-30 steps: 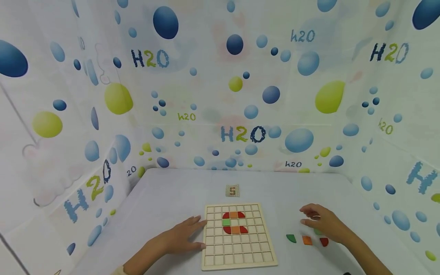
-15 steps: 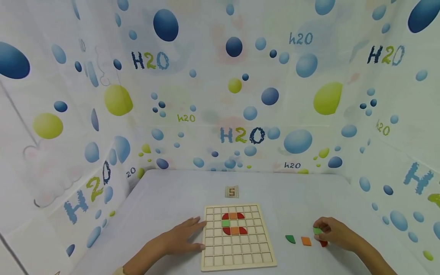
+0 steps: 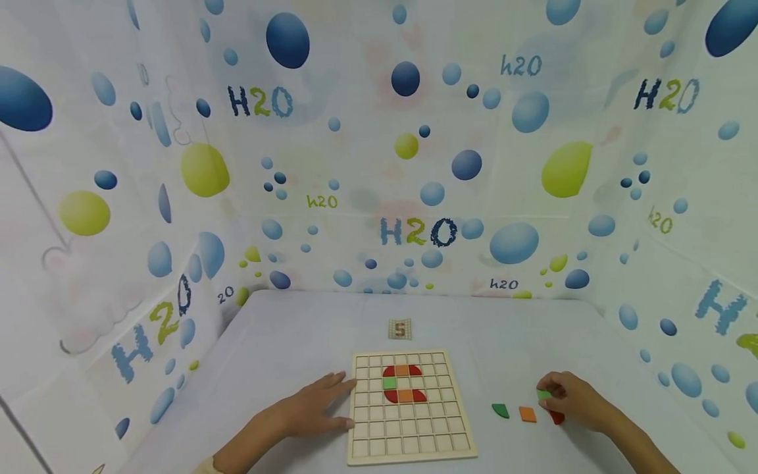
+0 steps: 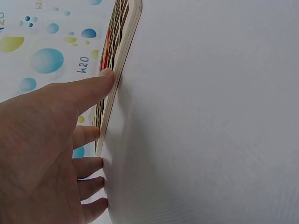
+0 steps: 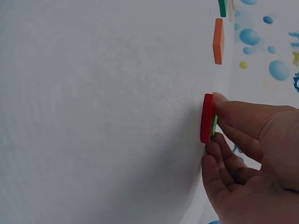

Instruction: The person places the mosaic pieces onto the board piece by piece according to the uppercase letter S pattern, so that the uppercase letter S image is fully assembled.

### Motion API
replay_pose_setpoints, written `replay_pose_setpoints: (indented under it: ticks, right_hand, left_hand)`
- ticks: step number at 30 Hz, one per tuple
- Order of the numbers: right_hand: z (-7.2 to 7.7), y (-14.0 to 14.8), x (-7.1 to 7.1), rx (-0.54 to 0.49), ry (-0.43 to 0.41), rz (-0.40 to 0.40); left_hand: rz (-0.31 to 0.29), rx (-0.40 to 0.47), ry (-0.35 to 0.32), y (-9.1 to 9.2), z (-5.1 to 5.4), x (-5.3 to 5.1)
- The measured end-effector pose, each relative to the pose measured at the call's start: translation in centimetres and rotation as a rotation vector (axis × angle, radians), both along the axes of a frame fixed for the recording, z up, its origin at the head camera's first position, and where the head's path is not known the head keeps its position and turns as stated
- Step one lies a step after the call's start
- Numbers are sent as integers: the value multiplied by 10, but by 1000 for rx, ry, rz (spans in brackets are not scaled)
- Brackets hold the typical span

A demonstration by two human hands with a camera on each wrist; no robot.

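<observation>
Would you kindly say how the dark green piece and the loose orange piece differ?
The dark green piece has a curved edge; the orange piece is square. The dark green piece lies nearer the board, the orange piece nearer the right hand. Both rest on the table.

Right hand [image 3: 574,401], one second ago hovering with fingertips beyond the orange tile [image 3: 528,414], now down to right of orange tile, pinching light-green tile [image 3: 543,394]. Red tile [image 3: 557,418], right of orange tile, more hidden by hand.
</observation>
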State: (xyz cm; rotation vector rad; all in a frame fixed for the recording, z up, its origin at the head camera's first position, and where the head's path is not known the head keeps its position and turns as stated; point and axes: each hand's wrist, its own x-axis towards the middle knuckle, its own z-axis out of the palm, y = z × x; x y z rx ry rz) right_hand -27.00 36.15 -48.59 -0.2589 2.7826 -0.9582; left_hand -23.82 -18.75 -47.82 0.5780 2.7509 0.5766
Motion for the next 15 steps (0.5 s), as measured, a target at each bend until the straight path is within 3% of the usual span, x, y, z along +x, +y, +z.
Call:
replay_pose_setpoints:
  ticks: [8, 15]
  right_hand:
    - [0, -3, 2, 1, 33, -6]
    - [8, -18, -2, 8, 14, -34]
  left_hand:
    - [-1, -8, -7, -1, 0, -1]
    - [12, -16, -23, 0, 2, -1]
